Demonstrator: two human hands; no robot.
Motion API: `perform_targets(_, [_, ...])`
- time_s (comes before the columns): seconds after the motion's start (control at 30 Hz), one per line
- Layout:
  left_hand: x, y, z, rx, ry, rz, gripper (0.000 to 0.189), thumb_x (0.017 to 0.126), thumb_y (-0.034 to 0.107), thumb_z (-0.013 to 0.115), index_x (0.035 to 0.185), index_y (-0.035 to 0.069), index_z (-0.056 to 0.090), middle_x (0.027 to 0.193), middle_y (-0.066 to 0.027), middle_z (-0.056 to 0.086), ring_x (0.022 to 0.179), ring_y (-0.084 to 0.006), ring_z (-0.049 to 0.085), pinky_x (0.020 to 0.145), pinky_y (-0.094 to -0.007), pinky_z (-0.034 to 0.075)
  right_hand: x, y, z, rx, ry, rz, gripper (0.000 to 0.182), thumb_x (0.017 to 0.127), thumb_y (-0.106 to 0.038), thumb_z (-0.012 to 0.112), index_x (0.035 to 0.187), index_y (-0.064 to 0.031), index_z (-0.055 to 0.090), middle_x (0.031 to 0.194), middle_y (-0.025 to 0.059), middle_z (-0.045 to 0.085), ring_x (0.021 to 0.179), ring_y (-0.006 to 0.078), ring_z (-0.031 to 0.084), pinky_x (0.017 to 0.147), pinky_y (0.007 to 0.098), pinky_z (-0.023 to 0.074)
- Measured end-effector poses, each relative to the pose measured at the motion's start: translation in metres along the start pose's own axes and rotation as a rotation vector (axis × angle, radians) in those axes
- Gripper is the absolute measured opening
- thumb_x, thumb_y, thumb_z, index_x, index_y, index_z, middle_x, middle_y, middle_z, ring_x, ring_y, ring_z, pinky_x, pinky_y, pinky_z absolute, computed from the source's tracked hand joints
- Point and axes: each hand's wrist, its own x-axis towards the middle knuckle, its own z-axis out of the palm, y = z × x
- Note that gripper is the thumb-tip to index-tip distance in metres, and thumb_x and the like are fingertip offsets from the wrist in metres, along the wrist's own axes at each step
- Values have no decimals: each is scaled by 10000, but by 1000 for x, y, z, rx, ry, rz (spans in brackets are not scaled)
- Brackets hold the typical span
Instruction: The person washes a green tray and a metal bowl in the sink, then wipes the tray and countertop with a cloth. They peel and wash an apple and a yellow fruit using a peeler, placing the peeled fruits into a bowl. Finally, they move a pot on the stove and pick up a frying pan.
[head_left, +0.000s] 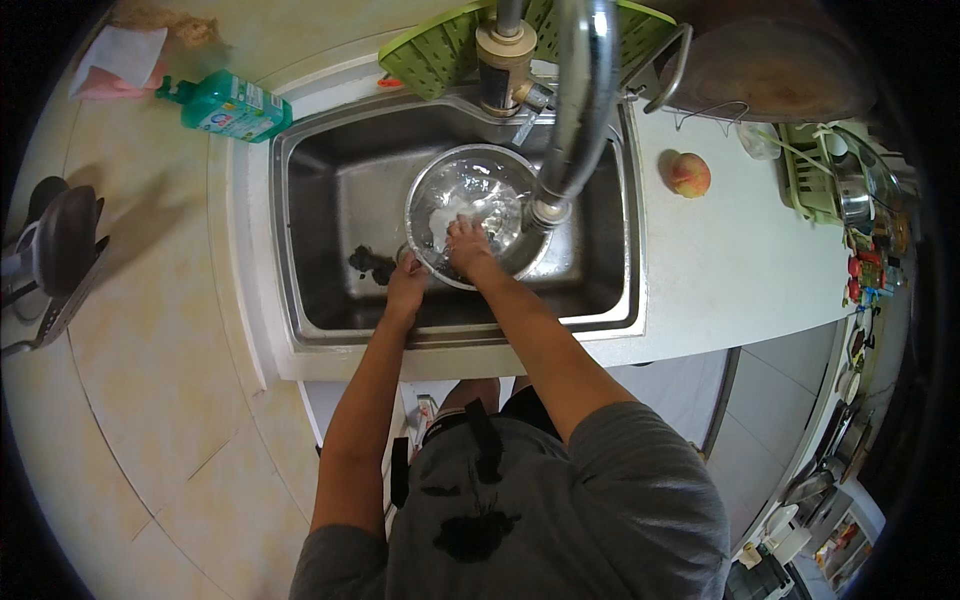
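A round stainless steel basin (517, 274) holding clear water stands in the metal sink (352, 180). At the basin's lower left rim, the fingers of my left hand (407, 286) are closed on the edge. My right hand (469, 246) reaches down inside the basin, fingers pointing away from me. Under and beside its fingertips lies a whitish, blurred patch (444, 217), perhaps cloth or foam. Whether that hand grips anything is unclear. Dark, wet clumps (371, 262) lie on the sink floor just left of the basin. The curved chrome faucet (577, 112) hangs over the basin's right side.
A green pump bottle (236, 109) is at the sink's back left corner. Behind the faucet sits a green perforated basket (435, 60). A peach (690, 175) rests on the white counter (720, 262), with a dish rack (810, 172) farther right. Utensils (64, 240) hang at far left.
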Motion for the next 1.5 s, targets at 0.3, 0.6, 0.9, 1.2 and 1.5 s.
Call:
perform_targets(0.3, [44, -20, 10, -250, 65, -312, 383, 853, 24, 545, 1213, 86, 429, 1057, -146, 558, 834, -250, 609, 670, -357, 567, 36, 77, -27, -358, 206, 69, 479, 914, -212, 341, 1389, -153, 315, 1467, 86, 253, 1324, 249, 302, 1078, 544, 74])
perform_targets(0.6, [48, -27, 14, -380, 169, -301, 209, 876, 40, 525, 1078, 72, 484, 967, -122, 575, 804, -275, 628, 652, -407, 581, -54, 27, -41, -212, -297, -48, 376, 849, -186, 468, 1182, -32, 549, 1211, 208, 537, 1143, 370, 497, 969, 504, 344])
perform_targets(0.9, [47, -29, 4, -309, 65, -326, 192, 894, 75, 504, 1079, 78, 452, 979, -119, 566, 758, -270, 627, 643, -409, 567, 36, 18, -59, -159, 180, -119, 282, 860, -187, 440, 1104, -90, 543, 1267, 163, 484, 1076, 300, 541, 883, 398, 442])
perform_targets(1.2, [45, -23, 23, -385, 51, -362, 245, 899, 183, 529, 1103, 82, 438, 977, -142, 566, 753, -286, 623, 656, -424, 559, -28, 100, -20, -70, 75, 404, 451, 825, -322, 550, 1214, -105, 482, 1356, 114, 403, 1249, 287, 391, 943, 497, 362])
perform_targets(1.5, [19, 11, 35, -298, 12, -282, 216, 890, 256, 548, 1028, 100, 491, 885, -104, 598, 736, -261, 633, 641, -392, 549, -99, 19, -44, 992, -18, -79, 412, 867, -280, 493, 1177, -9, 526, 1181, 202, 546, 1052, 305, 535, 900, 348, 403])
